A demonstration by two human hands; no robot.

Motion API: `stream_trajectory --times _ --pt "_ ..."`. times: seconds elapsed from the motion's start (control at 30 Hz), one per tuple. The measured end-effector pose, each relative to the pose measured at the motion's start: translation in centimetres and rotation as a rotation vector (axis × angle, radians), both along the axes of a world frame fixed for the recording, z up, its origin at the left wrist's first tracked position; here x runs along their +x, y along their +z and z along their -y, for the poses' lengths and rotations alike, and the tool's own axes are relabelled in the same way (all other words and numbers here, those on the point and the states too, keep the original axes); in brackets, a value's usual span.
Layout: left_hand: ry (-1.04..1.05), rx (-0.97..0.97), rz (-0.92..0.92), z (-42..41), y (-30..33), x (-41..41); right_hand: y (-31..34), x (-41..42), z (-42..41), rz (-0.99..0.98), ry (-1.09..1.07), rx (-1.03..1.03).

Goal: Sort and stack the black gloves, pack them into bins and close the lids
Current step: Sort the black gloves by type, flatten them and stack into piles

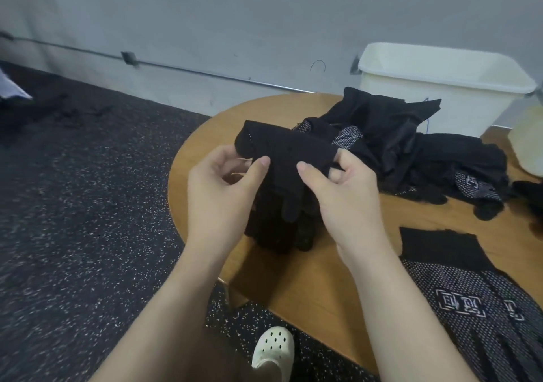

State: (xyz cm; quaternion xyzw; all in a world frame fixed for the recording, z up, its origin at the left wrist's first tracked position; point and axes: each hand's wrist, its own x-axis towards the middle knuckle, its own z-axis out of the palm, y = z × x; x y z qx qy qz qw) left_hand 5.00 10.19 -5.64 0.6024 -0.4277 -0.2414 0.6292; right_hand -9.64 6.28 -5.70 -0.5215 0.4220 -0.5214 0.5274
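Observation:
I hold a bundle of black gloves (286,158) above the left part of the round wooden table (323,287). My left hand (223,187) pinches its left end and my right hand (343,187) grips its right end; the glove fingers hang down between my hands. A loose heap of black gloves (390,140) with white dotted palms lies behind. A flat stack of gloves (464,293) with dotted palms up lies at the near right. An open white bin (435,87) stands at the back right.
A second pale container (529,140) shows partly at the right edge. Dark speckled floor (73,205) lies to the left, with black scraps near the wall. A white clog (274,349) is below the table edge.

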Motion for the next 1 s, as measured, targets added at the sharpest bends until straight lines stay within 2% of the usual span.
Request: stream_trajectory --times 0.17,0.37,0.67,0.73,0.83,0.9,1.0 --pt "0.003 0.031 -0.067 0.7 -0.9 0.2 -0.7 0.4 0.8 -0.1 -0.062 0.001" --pt "-0.005 0.099 -0.042 1.1 -2.0 0.2 -1.9 0.3 1.6 -0.258 -0.154 -0.043" --pt "0.051 0.216 -0.039 1.1 -2.9 0.7 -1.9 -1.4 1.6 -0.363 -0.189 0.029" --pt "0.094 0.203 0.044 1.4 -2.6 0.8 -2.0 -1.7 1.3 -0.452 -0.246 -0.049" --pt "0.073 0.1 0.313 2.5 -1.0 0.8 -2.1 -1.9 0.9 -0.709 -0.333 -0.36" --pt "-0.023 0.052 0.471 3.2 -0.3 0.7 -2.1 -1.6 0.5 -0.775 -0.254 -0.508" --pt "-0.179 0.068 0.615 2.9 -1.3 0.1 -2.6 -0.9 0.1 -0.89 -0.032 -0.565"
